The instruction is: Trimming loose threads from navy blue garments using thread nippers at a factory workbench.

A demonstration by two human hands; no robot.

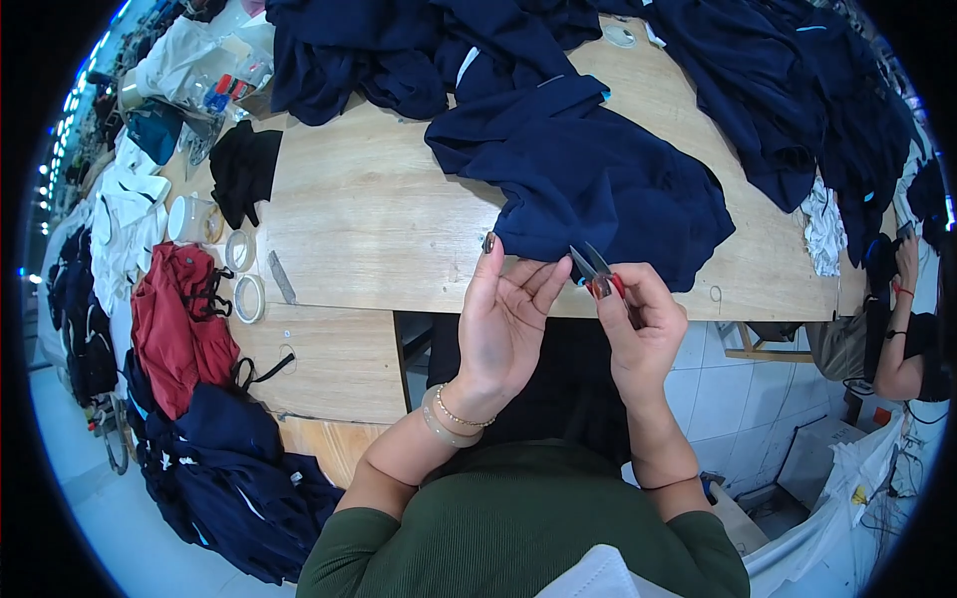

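Observation:
My left hand [510, 324] is turned palm up at the near edge of a navy garment [608, 184]. Its thumb stands away from the loosely bent fingers, and the fingertips meet the fabric edge. My right hand [643, 324] is closed around small scissors [595, 267] with red handles. Their blades are spread and point up and left, close to my left fingertips and the garment edge. The garment lies folded on the wooden table [369, 214].
More navy garments [369, 60] cover the far side and the right [768, 90]. On the left are tape rolls [249, 298], a grey metal strip [282, 277], a black cloth [244, 169] and a red garment [179, 324]. Another person's arm [902, 324] appears at far right.

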